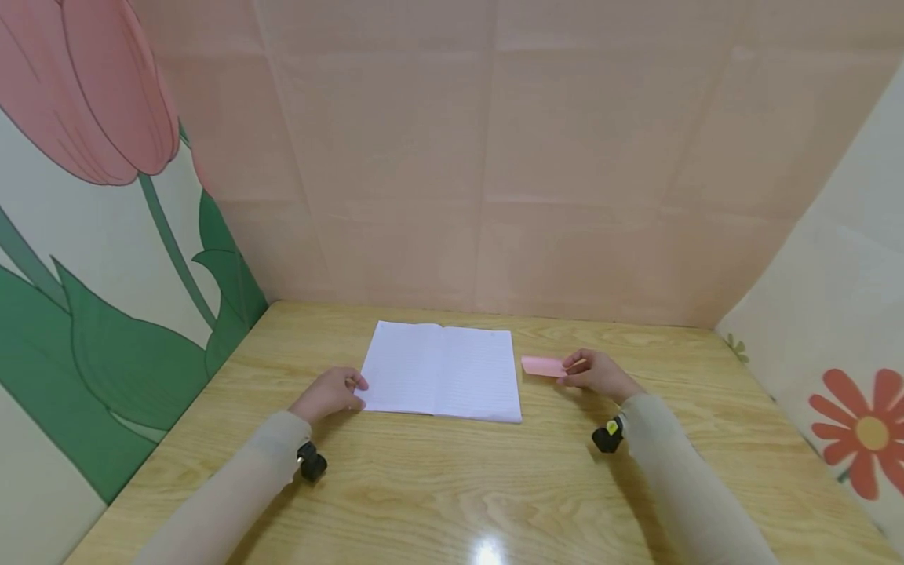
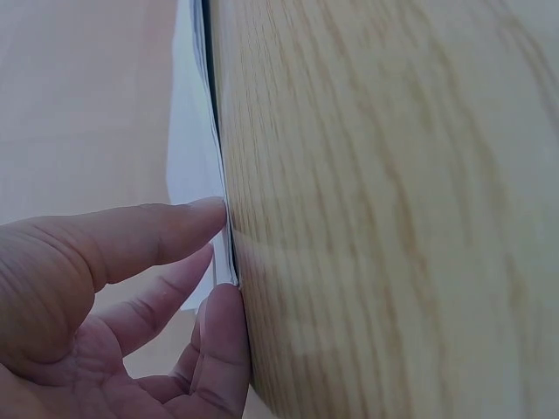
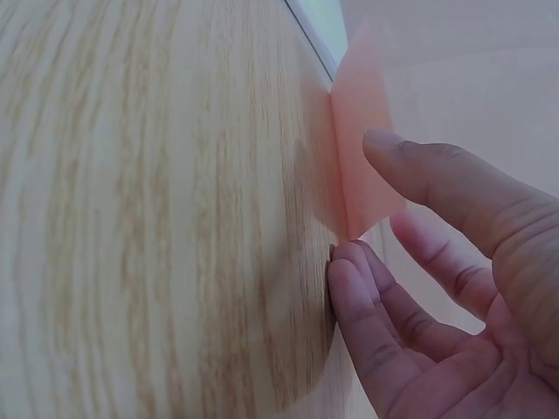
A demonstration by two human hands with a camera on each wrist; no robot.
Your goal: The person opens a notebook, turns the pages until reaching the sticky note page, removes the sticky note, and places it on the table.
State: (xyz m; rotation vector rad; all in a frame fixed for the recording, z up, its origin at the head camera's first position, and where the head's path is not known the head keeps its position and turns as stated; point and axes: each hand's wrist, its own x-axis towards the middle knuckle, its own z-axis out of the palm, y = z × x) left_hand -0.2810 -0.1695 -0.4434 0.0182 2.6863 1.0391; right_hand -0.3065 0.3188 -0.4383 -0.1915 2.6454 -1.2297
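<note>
An open notebook [image 1: 469, 373] with lined white pages lies flat on the wooden table. At its lower left corner is my left hand [image 1: 333, 391]; in the left wrist view the thumb [image 2: 196, 218] touches the notebook's near edge, and the other fingers rest around the corner. To the right of the notebook, my right hand [image 1: 599, 373] pinches a pink slip of paper, like a sticky note [image 1: 542, 366], by its right end. The right wrist view shows the thumb against the note's face, which stands tilted up from the table. Part of the index finger is hidden behind it.
The wooden table [image 1: 438, 486] meets a plain pinkish backdrop [image 1: 487, 173] at the rear. Printed sheets with a tulip [image 1: 92, 94] and a red flower [image 1: 869, 431] border the left and right sides. Each wrist carries a small black camera.
</note>
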